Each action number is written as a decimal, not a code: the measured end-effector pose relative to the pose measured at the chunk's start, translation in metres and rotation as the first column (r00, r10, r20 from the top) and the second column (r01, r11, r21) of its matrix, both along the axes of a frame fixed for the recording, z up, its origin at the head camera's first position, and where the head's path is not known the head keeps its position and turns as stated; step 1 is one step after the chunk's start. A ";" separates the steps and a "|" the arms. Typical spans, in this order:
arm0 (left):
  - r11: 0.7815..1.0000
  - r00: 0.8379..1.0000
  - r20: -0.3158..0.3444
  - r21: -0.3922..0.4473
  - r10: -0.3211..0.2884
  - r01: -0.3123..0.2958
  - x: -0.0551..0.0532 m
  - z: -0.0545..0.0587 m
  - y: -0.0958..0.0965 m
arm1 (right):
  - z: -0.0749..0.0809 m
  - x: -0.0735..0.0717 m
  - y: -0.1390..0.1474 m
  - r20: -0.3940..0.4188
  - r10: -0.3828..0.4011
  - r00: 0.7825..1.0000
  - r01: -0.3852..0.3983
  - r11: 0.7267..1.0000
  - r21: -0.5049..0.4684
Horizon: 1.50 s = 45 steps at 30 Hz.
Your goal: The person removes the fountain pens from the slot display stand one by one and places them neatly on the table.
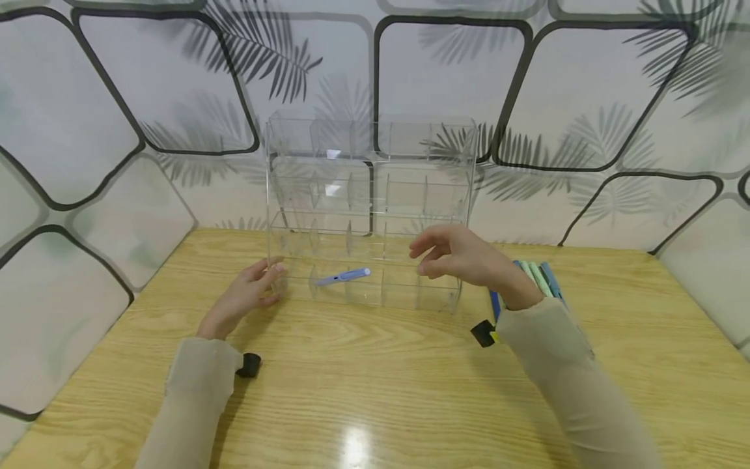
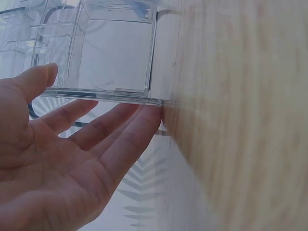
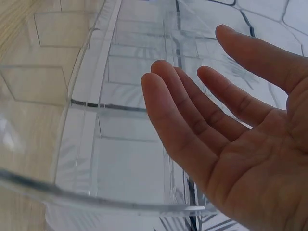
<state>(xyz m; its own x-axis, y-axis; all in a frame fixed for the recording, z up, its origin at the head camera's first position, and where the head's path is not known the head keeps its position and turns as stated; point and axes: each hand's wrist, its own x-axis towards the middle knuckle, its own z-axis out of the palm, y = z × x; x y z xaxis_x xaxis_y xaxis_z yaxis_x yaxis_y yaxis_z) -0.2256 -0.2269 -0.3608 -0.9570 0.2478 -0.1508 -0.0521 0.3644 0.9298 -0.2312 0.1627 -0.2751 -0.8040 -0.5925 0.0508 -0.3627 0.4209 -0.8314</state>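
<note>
A clear acrylic organizer (image 1: 366, 225) with rows of small compartments stands upright on the wooden table. At its lower left corner, my left hand (image 1: 249, 290) holds the side panel. The left wrist view shows the thumb (image 2: 41, 79) on one side of that panel and the fingers (image 2: 127, 139) on the other. A light-blue pen (image 1: 344, 277) lies tilted in the bottom row. In front of the organizer's right half hovers my right hand (image 1: 463, 254), holding nothing. Its fingers (image 3: 180, 130) are loosely bent and the thumb stands apart.
To the right of the organizer, partly behind the right forearm, lie several green and blue pens (image 1: 551, 280). A black piece (image 1: 484, 333) shows beside the right cuff, another black piece (image 1: 250, 365) beside the left. A patterned wall covering (image 1: 451, 85) rises behind the table (image 1: 351, 365).
</note>
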 end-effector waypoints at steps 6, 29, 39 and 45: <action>1.000 1.000 0.004 0.017 0.002 -0.002 -0.001 0.000 -0.001 | -0.004 0.001 -0.018 0.004 0.014 1.000 -0.014 1.000 0.022; 1.000 1.000 -0.007 0.008 -0.004 0.004 0.000 0.000 0.000 | -0.030 -0.003 -0.072 0.129 0.072 0.989 -0.070 0.997 -0.019; 1.000 1.000 -0.012 0.009 -0.008 0.008 0.001 0.000 0.000 | -0.038 -0.010 -0.088 0.099 0.095 0.991 -0.092 0.995 -0.029; 1.000 1.000 -0.015 0.005 -0.006 0.006 0.001 0.000 0.000 | -0.041 -0.009 -0.098 0.076 0.070 0.995 -0.071 0.997 0.008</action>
<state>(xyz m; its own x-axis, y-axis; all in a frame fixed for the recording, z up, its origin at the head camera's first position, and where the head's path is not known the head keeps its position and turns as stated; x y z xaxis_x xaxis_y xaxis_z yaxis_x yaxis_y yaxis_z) -0.2248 -0.2266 -0.3604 -0.9577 0.2542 -0.1351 -0.0360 0.3601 0.9322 -0.2406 0.0647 -0.3160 -0.7614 -0.6481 -0.0150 -0.3283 0.4054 -0.8531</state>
